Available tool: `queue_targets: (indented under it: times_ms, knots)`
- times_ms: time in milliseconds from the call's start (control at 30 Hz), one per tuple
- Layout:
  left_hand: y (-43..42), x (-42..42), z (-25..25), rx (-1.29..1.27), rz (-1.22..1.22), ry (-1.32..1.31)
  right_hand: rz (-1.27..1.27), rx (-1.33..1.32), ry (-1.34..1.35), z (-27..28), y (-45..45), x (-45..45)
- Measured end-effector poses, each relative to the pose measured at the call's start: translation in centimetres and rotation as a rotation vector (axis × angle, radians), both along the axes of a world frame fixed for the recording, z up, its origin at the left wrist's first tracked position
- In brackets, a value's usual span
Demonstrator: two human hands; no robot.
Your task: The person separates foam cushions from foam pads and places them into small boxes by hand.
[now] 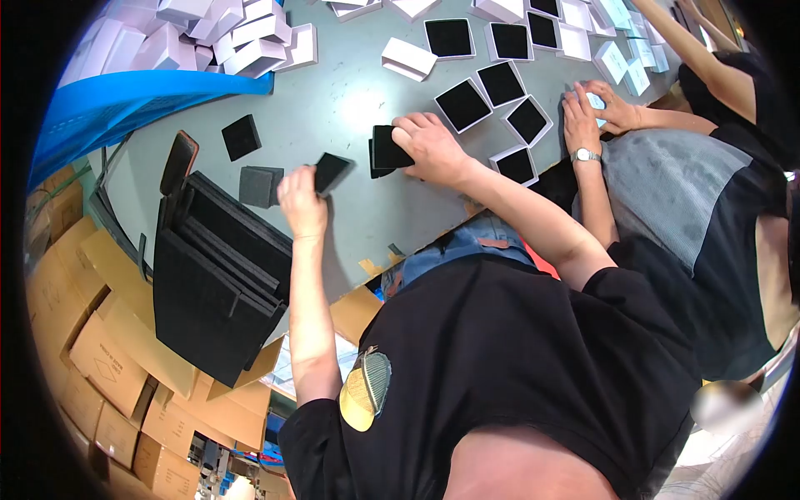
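My left hand (302,202) grips a black foam square (332,172) by its left edge, tilted above the grey table (333,100). To its right, my right hand (429,148) has its fingers on a small stack of black foam squares (388,151). Two greyish foam pieces (259,185) lie just left of my left hand, and a single black square (241,137) sits beyond them. Right of my right hand are open white boxes with black inside, the nearest being one box (463,105).
Large black foam sheets (221,283) stand at the table's left edge beside a phone (177,162). White boxes (258,37) pile behind a blue bin edge (158,83). A co-worker's hands (596,112) are at the right. Cartons (108,358) fill the lower left.
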State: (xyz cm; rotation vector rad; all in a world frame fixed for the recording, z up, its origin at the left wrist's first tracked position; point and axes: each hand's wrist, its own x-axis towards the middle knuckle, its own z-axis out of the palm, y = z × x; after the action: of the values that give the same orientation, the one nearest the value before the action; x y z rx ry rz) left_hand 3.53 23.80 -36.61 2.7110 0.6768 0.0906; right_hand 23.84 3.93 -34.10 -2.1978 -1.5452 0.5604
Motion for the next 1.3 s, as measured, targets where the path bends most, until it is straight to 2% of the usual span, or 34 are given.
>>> queue_targets:
  times_ms: [67, 167, 233, 267, 333, 367, 433, 467, 500, 600, 733, 767, 867, 967, 1033, 1100, 1133, 1200, 1267, 1300]
  knots:
    - [-0.7, 1.0, 1.9, 0.205, 0.062, -0.028, -0.049, 0.03, 0.012, 0.4, 0.0, 0.1]
    - [-3.2, 2.2, 6.7, 0.09, 0.086, 0.199, -0.143, 0.142, -0.012, 2.0, -0.6, 0.7]
    - [-4.2, 3.5, 8.3, -0.042, -0.029, 0.013, -0.263, 0.207, -0.005, 2.9, -1.5, 0.4]
    - [-4.9, 4.5, 8.5, -0.098, -0.129, -0.084, -0.371, 0.146, 0.122, 3.0, -2.0, -0.3]
    - [-7.4, 7.2, 6.7, -0.157, -0.188, -0.123, -0.58, 0.037, 0.37, 2.4, -2.6, -1.5]
    - [-8.5, 8.1, 5.0, -0.17, -0.222, -0.144, -0.608, 0.061, 0.323, 2.1, -2.7, -2.0]
    - [-9.4, 8.7, 0.6, -0.224, -0.19, -0.159, -0.569, 0.077, 0.362, -0.4, -2.8, -1.8]
    - [-9.4, 8.8, 0.0, -0.266, -0.166, -0.175, -0.554, 0.083, 0.383, -1.0, -2.6, -1.6]
    - [-9.0, 8.6, -0.6, -0.298, -0.188, -0.181, -0.469, 0.202, 0.338, -1.6, -2.7, -1.5]
    - [-7.5, 7.7, -0.5, -0.414, -0.23, -0.218, -0.4, 0.071, 0.296, -1.3, -2.2, -0.7]
    - [-7.0, 7.5, -0.4, -0.354, -0.309, -0.183, -0.402, 0.084, 0.469, -0.7, -2.4, 1.2]
    - [-7.1, 7.5, -0.4, -0.337, -0.32, -0.179, -0.414, 0.098, 0.42, -0.4, -2.6, 1.4]
    - [-6.8, 7.4, -0.7, -0.338, -0.336, -0.192, -0.753, 0.315, 0.276, 1.3, -3.5, 1.0]
    - [-6.4, 7.6, 0.0, -0.344, -0.347, -0.159, -0.823, 0.332, 0.395, 4.8, -7.9, -0.8]
    - [-6.4, 7.7, 0.5, -0.377, -0.371, -0.128, -0.633, 0.061, 0.473, 5.6, -13.6, -3.1]
    - [-6.5, 7.6, 1.0, -0.429, -0.41, -0.105, -0.291, -0.804, 0.115, 4.1, -20.6, -6.7]
    - [-6.8, 7.6, 1.1, -0.443, -0.454, -0.07, -0.296, -1.094, -0.006, 6.1, -20.5, -8.2]
    - [-7.9, 7.5, 2.0, -0.461, -0.504, -0.027, -0.472, -0.9, 0.055, 8.6, -18.7, -8.5]
    - [-8.2, 8.1, 3.6, -0.544, -0.395, -0.136, -0.424, -0.293, 0.143, 8.4, -15.4, -7.2]
    - [-7.6, 8.7, 3.7, -0.622, -0.32, -0.23, -0.384, -0.092, 0.078, 9.1, -12.7, -6.3]
